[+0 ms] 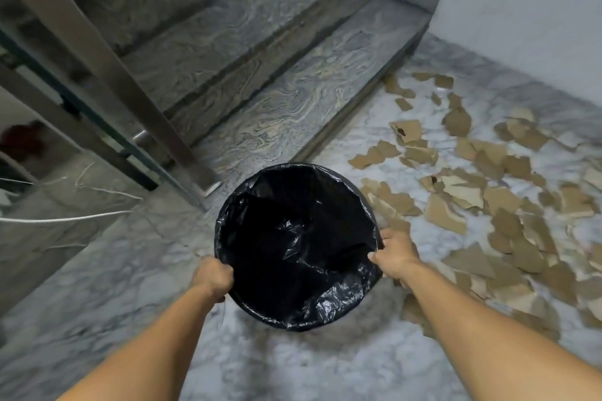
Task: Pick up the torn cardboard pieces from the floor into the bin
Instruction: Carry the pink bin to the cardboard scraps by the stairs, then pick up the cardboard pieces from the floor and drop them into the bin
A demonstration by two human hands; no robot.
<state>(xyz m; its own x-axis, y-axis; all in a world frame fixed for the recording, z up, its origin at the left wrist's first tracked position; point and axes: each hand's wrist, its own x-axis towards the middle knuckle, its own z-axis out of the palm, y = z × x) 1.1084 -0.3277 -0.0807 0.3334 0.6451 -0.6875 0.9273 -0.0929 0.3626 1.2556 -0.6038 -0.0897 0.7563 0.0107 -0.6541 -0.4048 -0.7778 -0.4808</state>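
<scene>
**Bin in both hands, cardboard still on the floor**

Item one: round bin lined with a glossy black plastic bag (298, 246), mouth open upward, at the foot of the grey veined stone stairs (260, 75). We grip it on opposite sides of the rim. Our left hand (213, 278) has its fingers curled over the near-left edge, clamped on rim and liner. Our right hand (395, 254) pinches the right edge the same way, fingers closed on the plastic. We judge the two-sided hold serves to steady or shift the bin toward the litter and keep the liner from slipping inward.

Contents: only crumpled black liner shows inside; we see no cardboard in it, though the dark interior hides detail.

Item two: torn brown cardboard pieces (482, 192), many, irregular, flat or slightly curled, scattered over the pale marbled floor (130, 270) to the right of the bin, from the lowest stair out toward the white wall (521, 10). The nearest scraps lie just beside the bin and under our right forearm.

Item three: metal stair railing (97, 52), left, apart from the work.

Status, by our judgement: collection not yet begun.
</scene>
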